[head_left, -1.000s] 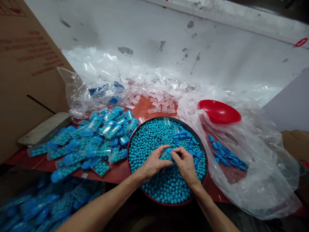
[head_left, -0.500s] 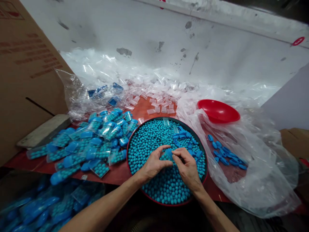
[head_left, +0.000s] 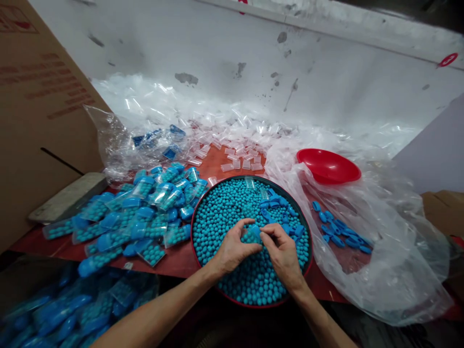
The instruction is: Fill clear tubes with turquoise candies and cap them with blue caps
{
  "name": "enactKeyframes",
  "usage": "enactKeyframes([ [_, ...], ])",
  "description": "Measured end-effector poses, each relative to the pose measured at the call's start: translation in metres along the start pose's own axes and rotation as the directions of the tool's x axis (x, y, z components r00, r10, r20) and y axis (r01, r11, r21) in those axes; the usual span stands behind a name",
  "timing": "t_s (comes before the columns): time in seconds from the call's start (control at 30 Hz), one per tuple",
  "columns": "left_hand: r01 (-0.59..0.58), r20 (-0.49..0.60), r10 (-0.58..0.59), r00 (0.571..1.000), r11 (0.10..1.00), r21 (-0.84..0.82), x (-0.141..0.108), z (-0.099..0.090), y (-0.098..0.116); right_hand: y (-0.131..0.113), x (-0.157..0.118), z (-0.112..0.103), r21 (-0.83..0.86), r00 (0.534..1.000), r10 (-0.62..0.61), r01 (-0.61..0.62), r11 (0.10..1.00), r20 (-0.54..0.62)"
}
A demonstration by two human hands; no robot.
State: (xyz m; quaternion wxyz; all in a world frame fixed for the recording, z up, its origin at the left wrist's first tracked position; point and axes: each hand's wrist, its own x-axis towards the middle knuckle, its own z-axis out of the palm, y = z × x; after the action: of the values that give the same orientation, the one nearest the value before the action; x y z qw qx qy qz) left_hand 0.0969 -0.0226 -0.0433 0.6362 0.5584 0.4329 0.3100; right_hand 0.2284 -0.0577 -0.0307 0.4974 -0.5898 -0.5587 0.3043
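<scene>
A round tub point(head_left: 195, 251) full of turquoise beads point(head_left: 224, 203) stands at the table's front edge. Over it, my left hand point(head_left: 234, 245) grips a small clear container of beads point(head_left: 249, 236) between thumb and fingers. The fingers of my right hand point(head_left: 282, 249) pinch the blue cap point(head_left: 255, 231) at the container's right end. Loose blue caps point(head_left: 275, 200) and a clear empty container point(head_left: 250, 182) lie on the beads beyond my hands.
Filled containers point(head_left: 145, 212) are heaped left of the tub, with more below the table edge. Clear containers point(head_left: 235, 162) lie behind. To the right are a red bowl point(head_left: 328, 166), blue caps point(head_left: 337, 227) and plastic sheeting point(head_left: 391, 261). A cardboard box point(head_left: 43, 121) stands left.
Both hands have shifted very slightly to the right with the container between them. Their grip looks nearly the same.
</scene>
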Motion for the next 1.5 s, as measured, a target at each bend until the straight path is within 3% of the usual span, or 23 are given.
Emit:
enactKeyframes([
  [0.1, -0.031, 0.022, 0.031, 0.999, 0.999, 0.008, -0.003, 0.001, 0.002, 0.0, -0.003, 0.003, 0.0, 1.0, -0.001, 0.001, 1.0, 0.006],
  [0.3, -0.144, -0.028, 0.155, 0.988, 0.963, 0.226, -0.01, 0.004, 0.003, -0.003, 0.001, 0.004, 0.0, 1.0, -0.007, 0.007, 1.0, 0.018],
  [0.5, -0.142, 0.071, 0.131, 0.989, 0.974, 0.177, -0.008, 0.0, 0.008, -0.011, 0.005, 0.0, -0.056, 0.997, -0.023, 0.026, 0.998, 0.068],
  [0.7, -0.161, 0.08, 0.149, 0.986, 0.971, 0.178, -0.007, 0.003, 0.003, -0.011, -0.003, 0.003, -0.166, 0.991, -0.13, 0.127, 0.978, -0.007],
  [0.87, -0.105, 0.081, 0.097, 0.992, 0.989, 0.105, -0.006, 0.002, 0.002, -0.005, 0.002, -0.003, -0.089, 0.984, -0.119, 0.131, 0.987, 0.131],
  [1.03, -0.101, 0.076, 0.093, 0.993, 0.988, 0.113, -0.006, 0.003, 0.006, -0.004, 0.005, -0.008, -0.124, 0.958, -0.183, 0.214, 0.969, 0.218],
  [1.13, -0.116, 0.113, 0.107, 0.988, 0.991, 0.071, -0.006, 0.003, 0.008, -0.002, 0.007, -0.017, -0.048, 0.956, -0.128, 0.145, 0.988, 0.262],
  [1.27, -0.015, 0.214, 0.034, 0.976, 0.996, -0.092, -0.004, -0.001, 0.009, -0.003, 0.011, -0.034, 0.084, 0.948, 0.037, -0.066, 0.994, 0.316],
  [1.4, 0.048, 0.246, -0.009, 0.969, 0.987, -0.152, -0.003, -0.004, 0.008, -0.001, 0.013, -0.036, 0.243, 0.957, 0.221, -0.263, 0.934, 0.19],
  [1.5, 0.034, 0.262, -0.003, 0.965, 0.993, -0.116, -0.005, -0.004, 0.009, 0.0, 0.013, -0.027, 0.254, 0.97, 0.234, -0.244, 0.936, 0.067],
])
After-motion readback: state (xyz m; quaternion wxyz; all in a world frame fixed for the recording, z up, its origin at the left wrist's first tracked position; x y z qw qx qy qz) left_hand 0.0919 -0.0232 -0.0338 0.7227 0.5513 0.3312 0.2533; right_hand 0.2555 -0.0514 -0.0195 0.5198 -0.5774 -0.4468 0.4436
